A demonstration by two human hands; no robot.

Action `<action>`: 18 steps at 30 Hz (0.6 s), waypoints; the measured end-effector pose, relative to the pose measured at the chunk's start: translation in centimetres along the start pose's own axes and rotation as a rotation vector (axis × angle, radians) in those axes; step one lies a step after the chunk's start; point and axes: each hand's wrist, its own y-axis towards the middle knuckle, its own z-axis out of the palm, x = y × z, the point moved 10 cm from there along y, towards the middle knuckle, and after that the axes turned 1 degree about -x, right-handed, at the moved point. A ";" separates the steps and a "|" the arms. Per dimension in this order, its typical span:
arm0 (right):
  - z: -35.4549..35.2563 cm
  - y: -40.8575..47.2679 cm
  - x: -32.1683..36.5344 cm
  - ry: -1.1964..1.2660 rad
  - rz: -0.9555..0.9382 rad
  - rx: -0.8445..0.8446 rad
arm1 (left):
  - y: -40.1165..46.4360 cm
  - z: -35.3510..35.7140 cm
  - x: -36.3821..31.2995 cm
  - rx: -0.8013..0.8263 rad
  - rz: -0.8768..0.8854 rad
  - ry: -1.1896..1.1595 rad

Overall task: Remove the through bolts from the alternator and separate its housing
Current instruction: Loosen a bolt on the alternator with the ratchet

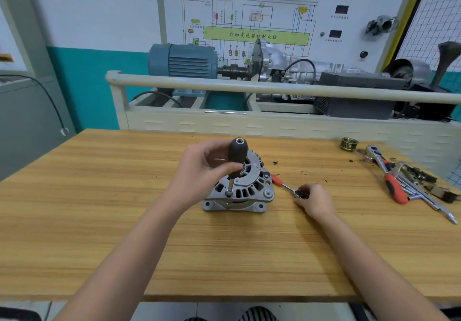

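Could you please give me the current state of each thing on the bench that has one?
alternator: upright on the table, housing still together.
nut driver: standing upright on a bolt at the alternator's rim.
left hand: grips the nut driver's black handle.
small ratchet: lying flat beside the alternator.
right hand: holds the small ratchet's head.
large ratchet: lying idle at the right.
pulley: off, resting apart on the table.

One alternator [238, 188], one black-handled driver [237, 157], two red-handled ratchets [283, 183] [389, 178], one brass pulley [349, 143], two hands [202, 168] [315, 199].
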 end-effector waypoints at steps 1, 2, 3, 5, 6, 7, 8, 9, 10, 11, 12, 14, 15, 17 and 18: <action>-0.1 0.0 -0.1 0.016 -0.010 -0.044 | 0.0 0.0 0.0 0.000 0.005 0.004; -0.3 0.0 -0.1 0.031 -0.023 -0.070 | -0.1 0.0 -0.1 0.003 0.012 0.011; -0.3 0.0 -0.1 0.043 -0.033 -0.081 | -0.2 0.0 -0.2 0.008 0.015 0.014; -0.8 -0.1 0.0 0.086 -0.047 -0.112 | -0.5 0.1 -0.8 0.018 0.006 -0.005; -1.5 -0.2 0.0 0.140 -0.046 -0.141 | -0.4 -0.2 -1.2 0.008 -0.003 -0.032; -2.4 -0.4 0.3 0.213 -0.047 -0.178 | -0.2 -0.7 -1.9 -0.014 -0.009 -0.078; -3.6 -0.6 0.6 0.298 -0.055 -0.221 | 0.2 -1.4 -2.8 -0.038 0.000 -0.129; -5.0 -0.8 1.0 0.386 -0.065 -0.264 | 0.6 -2.2 -3.7 -0.059 0.024 -0.166; -6.5 -1.0 1.6 0.469 -0.078 -0.302 | 1.1 -3.0 -4.7 -0.068 0.055 -0.178; -8.0 -1.3 2.3 0.541 -0.095 -0.337 | 1.5 -3.4 -5.3 -0.065 0.079 -0.163; -9.6 -1.6 3.2 0.612 -0.117 -0.370 | 1.8 -3.6 -5.5 -0.053 0.087 -0.121; -12.6 -2.3 5.3 0.785 -0.173 -0.406 | 2.2 -2.9 -4.9 -0.001 0.064 -0.027; -13.8 -2.8 6.6 0.884 -0.205 -0.403 | 2.2 -2.1 -4.3 0.035 0.043 0.002; -15.8 -4.1 9.6 1.058 -0.284 -0.374 | 2.1 -0.5 -2.9 0.096 0.003 0.041; -16.3 -4.8 11.2 1.125 -0.324 -0.342 | 2.0 0.1 -2.2 0.116 -0.011 0.061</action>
